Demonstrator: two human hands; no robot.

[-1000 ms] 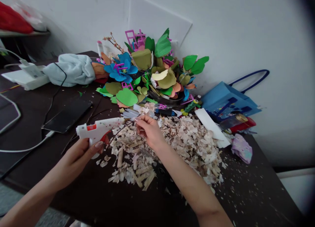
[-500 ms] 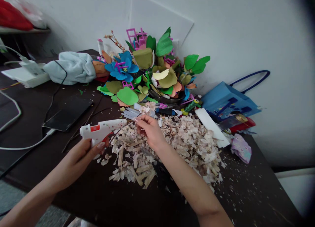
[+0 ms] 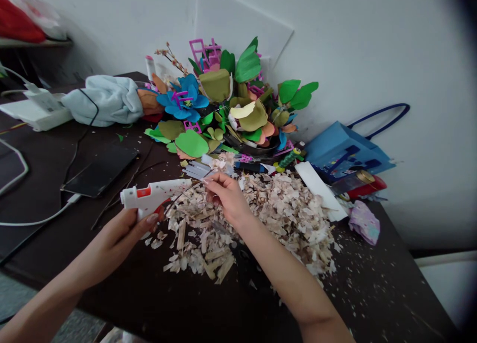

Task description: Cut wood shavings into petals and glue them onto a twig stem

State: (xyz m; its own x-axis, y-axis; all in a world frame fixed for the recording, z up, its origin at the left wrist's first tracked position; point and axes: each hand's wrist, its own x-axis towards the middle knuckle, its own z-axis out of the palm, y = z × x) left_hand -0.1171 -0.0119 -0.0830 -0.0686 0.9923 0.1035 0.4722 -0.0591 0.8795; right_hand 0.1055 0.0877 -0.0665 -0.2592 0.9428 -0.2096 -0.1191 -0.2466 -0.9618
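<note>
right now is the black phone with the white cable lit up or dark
Dark: the flat black phone shows no glow anywhere on its upper face.

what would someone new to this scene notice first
Probably the heap of colourful craft leaves and petals at the back of the table, against the pale wall. Next, the big spread of pale, dry flakes in front of it, and the white glue gun in the left hand, its nozzle pointing toward the right hand.
</note>
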